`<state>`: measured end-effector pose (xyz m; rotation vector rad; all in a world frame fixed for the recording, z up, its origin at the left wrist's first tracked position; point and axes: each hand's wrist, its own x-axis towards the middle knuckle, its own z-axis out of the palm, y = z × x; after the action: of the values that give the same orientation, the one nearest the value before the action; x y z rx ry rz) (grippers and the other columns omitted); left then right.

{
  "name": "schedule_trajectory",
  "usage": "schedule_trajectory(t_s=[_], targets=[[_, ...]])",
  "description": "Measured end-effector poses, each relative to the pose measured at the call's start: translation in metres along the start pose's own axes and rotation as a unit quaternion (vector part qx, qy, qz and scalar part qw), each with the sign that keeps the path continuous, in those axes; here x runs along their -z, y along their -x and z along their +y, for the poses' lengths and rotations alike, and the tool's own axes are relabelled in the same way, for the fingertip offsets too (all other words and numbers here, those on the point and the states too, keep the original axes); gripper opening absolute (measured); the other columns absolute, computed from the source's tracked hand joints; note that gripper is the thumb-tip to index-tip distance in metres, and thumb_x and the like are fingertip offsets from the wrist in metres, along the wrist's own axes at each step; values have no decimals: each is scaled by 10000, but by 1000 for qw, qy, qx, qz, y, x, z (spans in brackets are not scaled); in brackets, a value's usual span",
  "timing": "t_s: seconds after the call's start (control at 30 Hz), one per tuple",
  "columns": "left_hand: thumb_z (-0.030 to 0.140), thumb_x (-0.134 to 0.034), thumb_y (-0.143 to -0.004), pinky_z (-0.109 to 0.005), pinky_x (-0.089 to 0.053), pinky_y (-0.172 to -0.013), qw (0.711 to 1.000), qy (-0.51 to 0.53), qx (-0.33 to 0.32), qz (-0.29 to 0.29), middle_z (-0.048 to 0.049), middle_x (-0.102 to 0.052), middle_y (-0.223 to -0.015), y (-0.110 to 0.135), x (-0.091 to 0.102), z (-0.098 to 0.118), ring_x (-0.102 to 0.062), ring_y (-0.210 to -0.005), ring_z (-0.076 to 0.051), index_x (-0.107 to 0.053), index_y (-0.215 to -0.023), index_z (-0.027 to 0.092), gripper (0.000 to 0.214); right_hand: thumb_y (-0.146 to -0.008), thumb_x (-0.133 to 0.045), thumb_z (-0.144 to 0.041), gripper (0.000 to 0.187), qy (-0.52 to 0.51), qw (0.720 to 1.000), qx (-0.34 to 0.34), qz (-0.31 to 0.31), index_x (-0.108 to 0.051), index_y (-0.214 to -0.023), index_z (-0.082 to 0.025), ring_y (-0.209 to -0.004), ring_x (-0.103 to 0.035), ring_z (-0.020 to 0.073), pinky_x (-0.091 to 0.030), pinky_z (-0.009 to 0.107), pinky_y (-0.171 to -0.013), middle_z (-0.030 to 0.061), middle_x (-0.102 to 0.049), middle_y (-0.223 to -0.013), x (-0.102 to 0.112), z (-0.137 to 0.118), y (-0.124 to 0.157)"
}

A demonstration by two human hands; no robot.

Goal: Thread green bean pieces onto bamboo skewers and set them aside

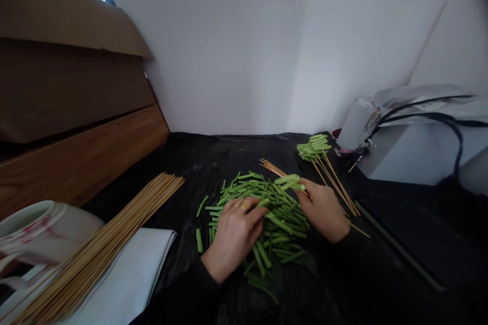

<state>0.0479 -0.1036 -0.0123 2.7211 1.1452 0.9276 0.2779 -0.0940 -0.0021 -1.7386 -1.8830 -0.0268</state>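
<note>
A heap of cut green stalk pieces (282, 223), like long beans or garlic scapes, lies in front of me. My left hand (238, 226), with a ring on one finger, rests over the heap's left side, thumb and fingers closed around a short stalk piece (263, 203). At the heap's right edge, my right hand (322, 208) grips a bamboo skewer, mostly hidden by the fingers. Several pale green stalk pieces (288, 181) sit side by side at its end. Thin bamboo sticks (272, 166) show behind the heap, running toward my right hand.
Finished-looking green skewers (314, 147) lie at the back right, beside a white box (404, 147) with black cords. On the left, a bundle of bamboo skewers (114, 233) rests across a folded white sheet (133, 269) near a ceramic mug (49, 228). Black plastic (198, 155) covers the table.
</note>
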Motion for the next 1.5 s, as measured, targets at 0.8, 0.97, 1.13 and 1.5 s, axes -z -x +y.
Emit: schedule_trajectory(t_s=[0.8,0.97,1.13,1.5], targets=[[202,-738,-767,-186,-526,-725,583,704,372,161,-55,-724,-962,-13,28,-33,-676,-829,-108,-700,-1010,160,250,-917,-500,-342,215,-231,966,115,14,-678,-874,-228,-806,-651,172,-487,278,-734,28,-703,-862,2,-21,7],[84,-674,-800,-173,-533,-767,551,732,367,158,-69,-720,-1004,-14,28,-33,-674,-878,-104,-699,-1050,146,258,-941,-469,-299,221,-215,966,141,-5,-665,-882,-216,-767,-633,156,-467,269,-705,27,-676,-827,-1,-30,12],[98,-667,-814,-199,-544,-727,547,732,376,153,-57,-700,-1038,-12,29,-33,-659,-850,-104,-708,-1035,165,235,-950,-453,-287,224,-192,969,157,-11,-657,-894,-214,-764,-624,150,-454,270,-705,27,-661,-830,-5,-30,14],[68,-611,-849,-190,-532,-717,547,735,375,143,-69,-697,-943,-13,27,-33,-637,-801,-97,-718,-1030,114,215,-960,-442,-305,234,-153,975,159,-3,-652,-902,-216,-749,-602,147,-426,276,-733,13,-630,-801,-9,-29,15]])
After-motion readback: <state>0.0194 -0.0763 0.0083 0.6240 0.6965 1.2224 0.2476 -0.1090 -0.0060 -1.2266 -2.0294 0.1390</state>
